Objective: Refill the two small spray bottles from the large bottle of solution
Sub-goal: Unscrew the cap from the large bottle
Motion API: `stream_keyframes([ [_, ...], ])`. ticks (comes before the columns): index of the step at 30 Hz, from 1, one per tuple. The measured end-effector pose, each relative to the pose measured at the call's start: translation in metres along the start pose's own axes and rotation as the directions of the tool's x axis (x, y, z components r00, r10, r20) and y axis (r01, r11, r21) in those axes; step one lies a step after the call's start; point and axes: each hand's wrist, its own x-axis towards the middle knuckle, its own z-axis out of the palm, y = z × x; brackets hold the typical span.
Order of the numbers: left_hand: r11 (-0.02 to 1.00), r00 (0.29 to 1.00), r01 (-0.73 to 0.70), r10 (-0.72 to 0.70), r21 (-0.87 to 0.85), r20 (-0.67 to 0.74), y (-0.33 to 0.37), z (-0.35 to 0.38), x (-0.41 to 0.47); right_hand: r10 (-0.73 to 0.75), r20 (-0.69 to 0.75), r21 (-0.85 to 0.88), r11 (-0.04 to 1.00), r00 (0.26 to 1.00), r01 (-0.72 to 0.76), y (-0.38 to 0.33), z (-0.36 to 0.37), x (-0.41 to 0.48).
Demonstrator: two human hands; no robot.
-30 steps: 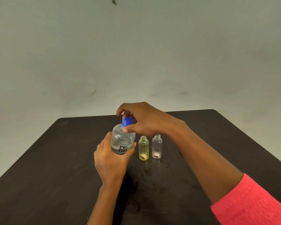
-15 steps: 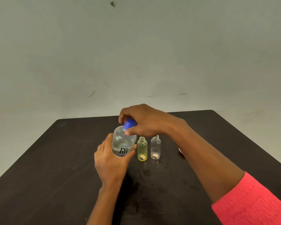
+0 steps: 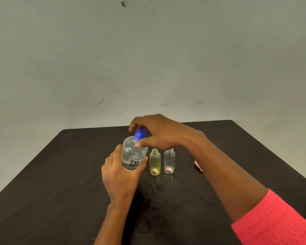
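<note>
Head view: the large bottle stands mid-table, its long axis near vertical and its blue cap leaning toward 1 o'clock. The left hand wraps its body; the right hand pinches the cap. At its 3 o'clock the yellow bottle, then the clear bottle, stand upright, necks open.

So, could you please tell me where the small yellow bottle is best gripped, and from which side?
Probably round its straight middle, pinched front to back from the near side. The yellow bottle stands upright with its neck open, and the large bottle and the clear bottle stand close on either side, leaving little room.
</note>
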Motion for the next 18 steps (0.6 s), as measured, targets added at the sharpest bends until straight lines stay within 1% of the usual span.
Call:
stream_keyframes([
  [2, 1.000, 1.000, -0.008, 0.008, 0.008, 0.001, -0.0004, 0.0002, 0.0003, 0.071, -0.047, -0.018, 0.997, 0.996, -0.072, -0.0010, 0.0024, 0.0008],
  [4, 1.000, 1.000, -0.015, 0.015, 0.020, 0.002, -0.0008, 0.0003, 0.0002, 0.101, -0.091, -0.099, 0.989, 0.991, -0.110, -0.0013, 0.0053, 0.0043],
  [6, 0.999, 1.000, -0.025, 0.025, 0.030, 0.000, -0.0011, 0.0004, 0.0000, 0.078, -0.071, -0.118, 0.989, 0.994, -0.086, -0.0019, 0.0073, 0.0063],
  [10, 1.000, 1.000, -0.005, 0.005, 0.020, -0.009, -0.0014, 0.0000, 0.0002, -0.019, 0.010, -0.100, 0.995, 1.000, 0.020, -0.0015, 0.0055, 0.0067],
  [13, 1.000, 1.000, -0.003, 0.003, 0.010, -0.014, -0.0025, 0.0001, 0.0008, -0.023, 0.005, -0.015, 1.000, 1.000, 0.023, -0.0021, 0.0032, 0.0053],
  [15, 1.000, 1.000, -0.005, 0.005, 0.007, -0.014, -0.0026, -0.0002, 0.0009, 0.015, 0.000, 0.026, 1.000, 1.000, -0.015, -0.0028, 0.0024, 0.0046],
  [16, 1.000, 1.000, -0.008, 0.008, 0.008, -0.013, -0.0025, 0.0000, 0.0009, 0.048, -0.010, 0.009, 0.999, 0.999, -0.048, -0.0034, 0.0022, 0.0050],
  [18, 1.000, 1.000, -0.010, 0.010, 0.009, -0.011, -0.0031, 0.0005, 0.0010, 0.097, -0.052, -0.086, 0.991, 0.994, -0.101, -0.0041, 0.0034, 0.0083],
])
